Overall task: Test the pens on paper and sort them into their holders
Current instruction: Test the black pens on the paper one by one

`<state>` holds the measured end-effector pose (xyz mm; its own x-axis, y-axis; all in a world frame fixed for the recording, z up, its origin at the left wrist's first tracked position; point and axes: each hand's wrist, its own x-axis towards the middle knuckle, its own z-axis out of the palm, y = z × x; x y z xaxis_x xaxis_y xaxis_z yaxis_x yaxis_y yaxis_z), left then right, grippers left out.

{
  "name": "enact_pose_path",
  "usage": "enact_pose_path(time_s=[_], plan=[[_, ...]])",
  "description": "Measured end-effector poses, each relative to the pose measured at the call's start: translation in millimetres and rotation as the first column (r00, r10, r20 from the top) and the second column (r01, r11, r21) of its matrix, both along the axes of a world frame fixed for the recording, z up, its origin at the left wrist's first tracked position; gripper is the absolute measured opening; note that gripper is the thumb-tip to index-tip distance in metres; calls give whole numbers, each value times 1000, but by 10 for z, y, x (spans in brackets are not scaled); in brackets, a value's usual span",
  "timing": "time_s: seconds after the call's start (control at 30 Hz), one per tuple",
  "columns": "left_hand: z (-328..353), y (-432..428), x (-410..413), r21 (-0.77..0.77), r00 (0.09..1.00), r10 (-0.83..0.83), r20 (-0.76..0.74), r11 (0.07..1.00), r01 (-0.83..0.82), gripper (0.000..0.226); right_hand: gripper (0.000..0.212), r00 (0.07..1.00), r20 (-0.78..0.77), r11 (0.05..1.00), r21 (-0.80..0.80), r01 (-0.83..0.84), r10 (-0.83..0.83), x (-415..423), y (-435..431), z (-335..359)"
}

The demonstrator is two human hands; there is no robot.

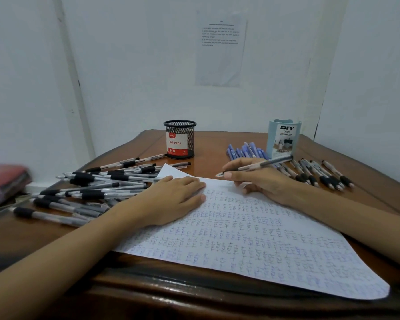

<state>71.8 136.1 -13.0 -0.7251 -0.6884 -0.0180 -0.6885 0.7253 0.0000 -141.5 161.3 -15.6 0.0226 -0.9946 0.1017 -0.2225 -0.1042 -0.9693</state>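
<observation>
**A:** One paper [252,239] is lying nearest you on the table [217,144], with rows of blue scribbles covering it.

**B:** And my hands?

**A:** Your left hand [171,199] is lying flat on the paper's far left part, fingers straight and together, gripping nothing. Your right hand [256,179] is pinching a pen [263,163] between thumb and fingers. Its tip is pointing left, right at the paper's far edge; I cannot tell whether it is touching.

**B:** Where are the other pens sitting?

**A:** A pile of black pens [90,188] is sprawling to the left of your left hand, with the paper's far corner overlapping a few. A row of pens [321,174] is lying just past your right hand, on the right. Some blue pens [245,152] are bunching behind that hand, beside the blue holder [284,138].

**B:** And the other holder?

**A:** The black mesh holder [180,139], labelled "Ball Pens", is standing upright near the middle, well apart from the blue one. Farthest back, a printed sheet [219,49] is hanging on the wall.
</observation>
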Motion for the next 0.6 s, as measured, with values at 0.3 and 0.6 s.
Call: enact_pose_path(time_s=[0.3, 0.6], plan=[[7, 8, 2, -2, 1000, -4, -2, 1000, 4, 52, 17, 999, -42, 996, -92, -5, 2, 16, 35, 18], [4, 12, 4, 3, 1000, -6, 0, 1000, 6, 52, 9, 979, -205, 987, -152, -46, 14, 5, 40, -14]])
